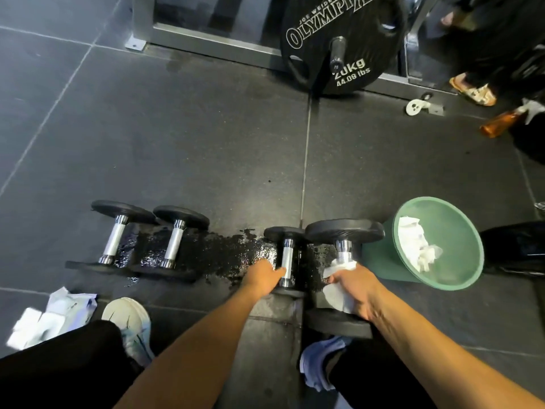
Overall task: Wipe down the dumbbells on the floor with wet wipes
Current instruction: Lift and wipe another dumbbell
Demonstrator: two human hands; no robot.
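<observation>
Several black dumbbells with chrome handles lie in a row on the dark rubber floor. My right hand (358, 290) is closed around a white wet wipe (337, 286), pressed onto the handle of the rightmost, largest dumbbell (343, 231). My left hand (264, 274) rests against the handle of the neighbouring smaller dumbbell (286, 258), fingers touching it. Two more dumbbells, one (113, 239) and another (174, 242), lie further left. The floor between them is wet and glossy.
A green bin (460, 278) holding used wipes lies tipped to the right of the dumbbells. A wipes packet (63, 308) sits at the lower left by my shoe (129, 318). Behind stand a 20 kg weight plate (321, 31) on a metal rack, an amber bottle (500, 124) and another person's sandalled foot (473, 90).
</observation>
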